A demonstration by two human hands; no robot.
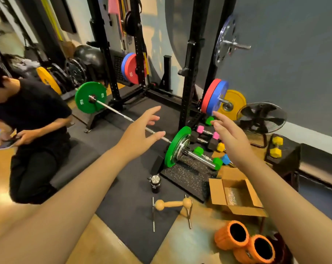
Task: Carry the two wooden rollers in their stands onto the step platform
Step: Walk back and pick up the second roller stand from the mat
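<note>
A gym floor of black mats and wood, with a crouching person at far left. The left hand reaches out, fingers spread, empty. Below lies one wooden roller in its metal stand, beside a cardboard box. The right hand is likewise open, holding nothing.

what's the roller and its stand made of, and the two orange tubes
Roller: looks like wood, pale tan, smooth matte. Stand: likely metal, thin grey shiny rods. Orange tubes: probably foam, ridged matte skin around dark hollow cores.
</note>
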